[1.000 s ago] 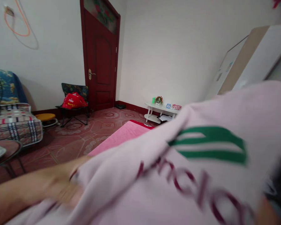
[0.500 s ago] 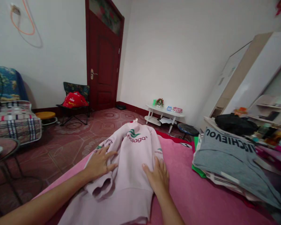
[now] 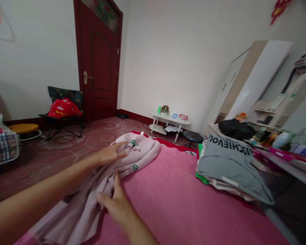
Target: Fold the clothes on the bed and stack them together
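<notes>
A pale pink sweatshirt [image 3: 137,153] with a green and maroon logo lies crumpled along the left side of a pink bed cover [image 3: 173,197]. My left hand [image 3: 109,154] rests flat on top of it, fingers stretched out toward the logo. Nearer to me, my right hand [image 3: 116,202] lies at the sweatshirt's right edge, thumb apart from the fingers, the fingers touching the cloth. Whether it pinches the fabric I cannot make out.
A stack of folded clothes topped by a grey lettered shirt [image 3: 229,163] sits on the bed's right. A cluttered shelf [image 3: 283,149] and white cabinet [image 3: 247,85] stand at right. Beyond are a small white table [image 3: 169,120], a folding chair with a red bag [image 3: 63,109] and a dark red door [image 3: 98,61].
The sweatshirt went from held up before the camera to spread on the bed, and is now bunched leftward. Both hands shifted left; the view turned right.
</notes>
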`<state>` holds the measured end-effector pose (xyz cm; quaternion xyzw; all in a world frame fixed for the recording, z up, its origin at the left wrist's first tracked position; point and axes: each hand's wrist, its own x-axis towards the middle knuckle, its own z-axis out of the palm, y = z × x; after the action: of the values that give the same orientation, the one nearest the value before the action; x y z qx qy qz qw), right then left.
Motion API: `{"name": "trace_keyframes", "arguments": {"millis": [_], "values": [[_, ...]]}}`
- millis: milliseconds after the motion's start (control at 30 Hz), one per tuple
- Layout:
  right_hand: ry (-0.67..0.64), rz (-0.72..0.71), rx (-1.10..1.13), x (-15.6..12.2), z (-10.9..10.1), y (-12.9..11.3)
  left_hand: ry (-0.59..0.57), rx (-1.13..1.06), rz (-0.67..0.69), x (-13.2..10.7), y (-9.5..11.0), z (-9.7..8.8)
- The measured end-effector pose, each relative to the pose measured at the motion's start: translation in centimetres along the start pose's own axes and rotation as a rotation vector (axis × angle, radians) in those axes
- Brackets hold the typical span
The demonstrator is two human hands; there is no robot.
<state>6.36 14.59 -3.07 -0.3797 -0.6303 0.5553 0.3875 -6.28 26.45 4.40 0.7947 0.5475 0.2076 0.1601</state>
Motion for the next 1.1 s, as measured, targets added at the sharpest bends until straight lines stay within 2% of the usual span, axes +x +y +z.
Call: {"name": "trace_keyframes", "arguments": {"millis": [67, 133, 200, 267, 300, 400, 467, 500, 567, 600, 667, 700, 767, 833, 900, 1000, 1033, 1100], "values": [[-0.051, -0.003, 0.06, -0.9, -0.8, -0.1, 0.011, 0.254, 0.008, -0.3, 0.7, 2.1], [-0.063, 0.021, 0.017, -2.2, -2.2, -0.5, 0.066, 0.449, -0.013, -0.8, 0.5, 4.4], [-0.039, 0.055, -0.067, -3.6, -4.3, -1.2, 0.096, 0.509, -0.013, -1.0, -0.4, 5.9], [0.079, 0.036, -0.197, -4.9, -7.7, -2.5, 0.109, 0.502, 0.005, -0.8, -1.3, 6.4], [0.174, 0.008, -0.284, -5.6, -10.1, -3.4, 0.118, 0.493, 0.01, -0.7, -1.6, 6.5], [0.671, -0.174, -0.728, -8.2, -19.8, -6.6, 0.154, 0.482, 0.015, -0.5, -1.9, 6.4], [1.008, -0.11, -1.107, -10.5, -27.0, -8.6, 0.193, 0.488, 0.006, -0.6, -1.6, 6.5], [1.123, -0.074, -1.154, -11.8, -30.3, -9.4, 0.21, 0.492, 0.002, -0.7, -1.3, 6.6], [1.24, 0.007, -1.201, -14.4, -35.7, -10.2, 0.229, 0.502, -0.006, -1.0, -0.8, 6.7], [1.275, 0.148, -1.318, -15.6, -37.7, -10.2, 0.232, 0.507, -0.011, -1.2, -0.5, 6.7], [1.217, 0.422, -1.478, -17.5, -40.6, -9.7, 0.234, 0.513, -0.019, -1.4, -0.1, 6.6], [1.17, 0.515, -1.523, -18.1, -41.5, -9.4, 0.237, 0.515, -0.022, -1.5, 0.0, 6.5], [1.092, 0.592, -1.554, -18.7, -42.5, -9.1, 0.244, 0.516, -0.026, -1.5, 0.1, 6.4], [1.076, 0.597, -1.525, -18.3, -42.7, -9.7, 0.254, 0.514, -0.029, -1.5, 0.1, 6.4], [1.111, 0.588, -1.404, -16.9, -42.1, -11.3, 0.258, 0.502, -0.036, -1.5, 0.1, 6.4], [1.148, 0.462, -1.177, -13.5, -38.8, -14.5, 0.274, 0.465, -0.043, -1.8, 0.5, 6.5], [1.119, 0.392, -1.127, -12.3, -36.9, -15.6, 0.294, 0.454, -0.04, -2.0, 0.8, 6.4], [1.001, 0.233, -1.049, -10.4, -31.5, -17.3, 0.37, 0.442, -0.024, -2.4, 1.4, 6.2]]}}
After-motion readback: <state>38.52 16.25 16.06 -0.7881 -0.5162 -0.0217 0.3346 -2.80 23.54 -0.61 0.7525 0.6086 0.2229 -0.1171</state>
